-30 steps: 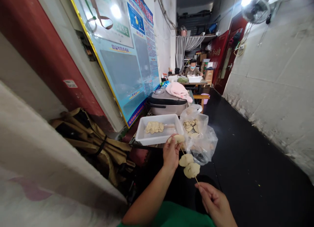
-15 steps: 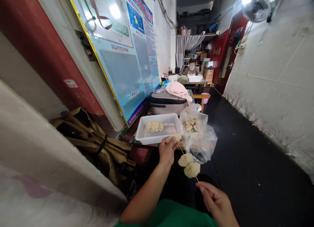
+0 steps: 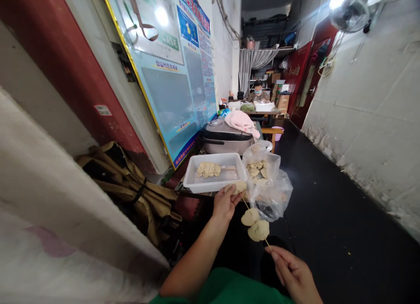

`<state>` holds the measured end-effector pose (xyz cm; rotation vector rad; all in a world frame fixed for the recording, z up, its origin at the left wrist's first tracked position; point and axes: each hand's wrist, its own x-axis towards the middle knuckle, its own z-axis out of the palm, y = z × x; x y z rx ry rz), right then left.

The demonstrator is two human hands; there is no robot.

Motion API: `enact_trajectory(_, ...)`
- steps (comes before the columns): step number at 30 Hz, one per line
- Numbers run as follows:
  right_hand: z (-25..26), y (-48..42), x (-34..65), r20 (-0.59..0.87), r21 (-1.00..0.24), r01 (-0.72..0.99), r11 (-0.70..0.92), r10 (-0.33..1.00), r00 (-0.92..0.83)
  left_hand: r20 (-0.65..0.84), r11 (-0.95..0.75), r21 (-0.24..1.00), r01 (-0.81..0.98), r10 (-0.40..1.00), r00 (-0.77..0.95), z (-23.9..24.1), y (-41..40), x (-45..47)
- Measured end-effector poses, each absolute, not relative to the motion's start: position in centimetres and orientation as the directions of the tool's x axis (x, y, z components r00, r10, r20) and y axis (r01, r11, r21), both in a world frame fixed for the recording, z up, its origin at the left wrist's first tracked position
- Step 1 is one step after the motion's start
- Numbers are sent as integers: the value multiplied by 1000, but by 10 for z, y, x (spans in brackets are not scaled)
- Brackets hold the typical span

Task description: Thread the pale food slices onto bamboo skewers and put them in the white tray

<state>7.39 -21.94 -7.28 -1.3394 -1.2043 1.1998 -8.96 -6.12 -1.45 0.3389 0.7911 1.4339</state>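
Note:
My right hand (image 3: 293,273) pinches the low end of a thin bamboo skewer (image 3: 267,242) that slants up to the left. Two pale flat food pieces (image 3: 255,224) sit threaded on its middle. My left hand (image 3: 225,203) grips a third pale piece (image 3: 235,187) at the skewer's upper tip. Just beyond stands a white plastic tray (image 3: 193,180) holding a finished skewer of the same pieces (image 3: 208,169). To its right a clear plastic bag (image 3: 269,181) holds several loose pieces.
A grey rice cooker (image 3: 225,140) with a pink cloth (image 3: 241,120) sits behind the tray. A blue poster board (image 3: 170,72) leans on the left wall, a brown bag (image 3: 127,186) beneath it. A person sits at a far table (image 3: 259,92). Dark floor runs along the right.
My hands and the skewer have barely shifted; the view has moved slightly. The left hand keeps the top piece at the skewer's tip.

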Motion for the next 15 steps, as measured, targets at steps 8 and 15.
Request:
enact_trajectory(8,-85,-220,73,-58,-995,78,-58,998,2,-266,111,652,-750,960,-89,-12,-62,-86)
enact_trajectory(15,-111,-221,79,-27,-996,81,-29,999,30,-289,127,637,-761,954,-83,-10,-63,-84)
